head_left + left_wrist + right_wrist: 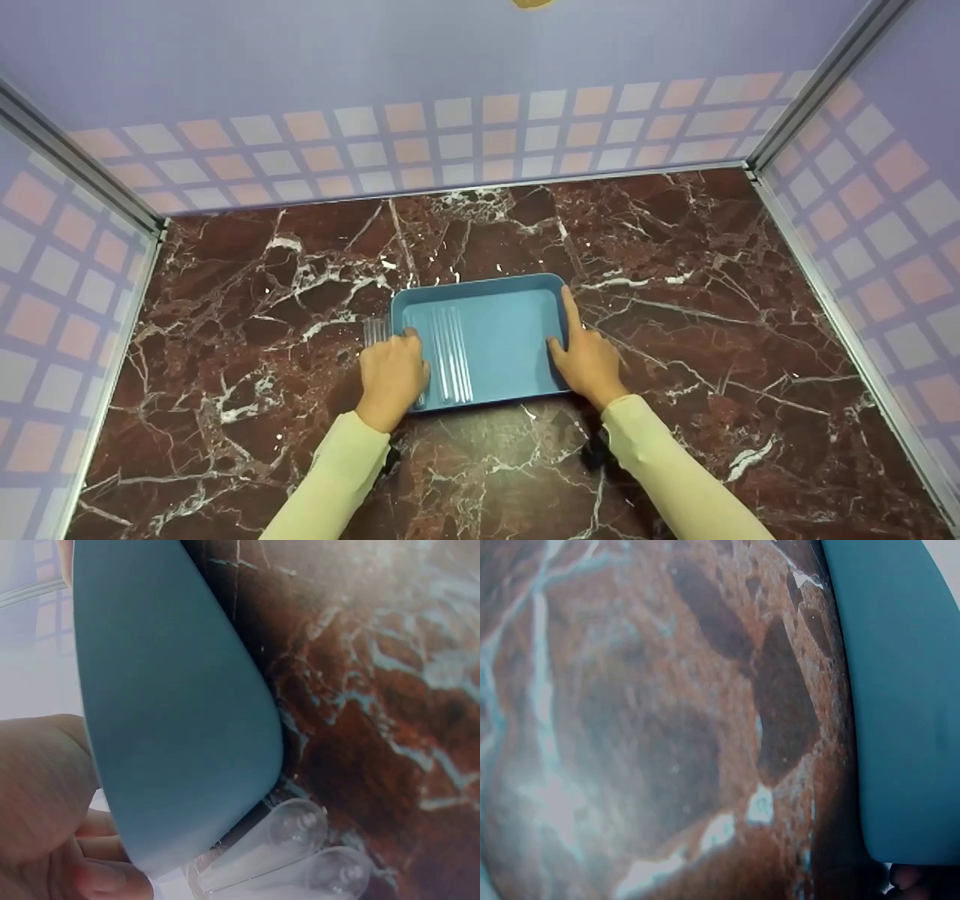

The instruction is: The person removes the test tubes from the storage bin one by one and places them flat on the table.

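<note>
A shallow blue tray [514, 337] lies in the middle of the marble-patterned surface, its long side toward me. Inside it, along the left part, several clear plastic tubes [452, 352] lie side by side. My left hand [394, 373] grips the tray's left rim with curled fingers. More clear tubes [285, 855] with rounded ends lie just outside that end, partly hidden under the hand in the head view. At the opposite end my right hand [591, 364] holds the right rim, thumb over the inside and index finger stretched along the outer wall.
Dark red marble-look surface [247, 360] with white veins spreads around the tray. A lilac back wall [450, 60] with pink and white squares rises behind, and side walls [900, 187] in metal framing bound the left and right.
</note>
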`<act>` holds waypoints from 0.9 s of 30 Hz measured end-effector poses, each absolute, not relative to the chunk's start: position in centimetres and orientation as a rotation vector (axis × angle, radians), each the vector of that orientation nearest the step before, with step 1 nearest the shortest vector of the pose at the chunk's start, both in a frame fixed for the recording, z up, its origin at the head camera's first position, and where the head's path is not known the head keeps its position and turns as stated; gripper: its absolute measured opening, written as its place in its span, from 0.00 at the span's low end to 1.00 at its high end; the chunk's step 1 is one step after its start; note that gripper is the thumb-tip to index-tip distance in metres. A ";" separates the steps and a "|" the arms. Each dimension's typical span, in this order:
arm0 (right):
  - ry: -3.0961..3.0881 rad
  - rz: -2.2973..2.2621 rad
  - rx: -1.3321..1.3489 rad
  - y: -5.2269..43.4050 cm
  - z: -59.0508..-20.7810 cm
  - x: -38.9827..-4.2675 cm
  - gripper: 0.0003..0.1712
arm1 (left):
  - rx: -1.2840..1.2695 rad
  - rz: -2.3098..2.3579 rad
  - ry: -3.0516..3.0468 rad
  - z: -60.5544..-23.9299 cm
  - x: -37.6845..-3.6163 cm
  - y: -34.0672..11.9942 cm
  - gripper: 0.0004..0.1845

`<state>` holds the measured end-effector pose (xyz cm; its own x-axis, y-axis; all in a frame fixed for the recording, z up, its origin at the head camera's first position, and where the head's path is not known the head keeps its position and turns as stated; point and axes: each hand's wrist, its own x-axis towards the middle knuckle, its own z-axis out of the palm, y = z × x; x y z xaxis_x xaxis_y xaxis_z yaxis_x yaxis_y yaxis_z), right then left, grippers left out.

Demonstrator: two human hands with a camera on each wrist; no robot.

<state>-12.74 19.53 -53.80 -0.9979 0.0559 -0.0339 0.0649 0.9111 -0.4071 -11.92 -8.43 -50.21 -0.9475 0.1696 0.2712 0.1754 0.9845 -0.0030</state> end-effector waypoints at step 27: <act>3.055 -0.620 0.089 19.5 -53.8 -12.8 0.48 | -0.291 -0.096 -2.787 -49.6 -11.4 -8.6 0.14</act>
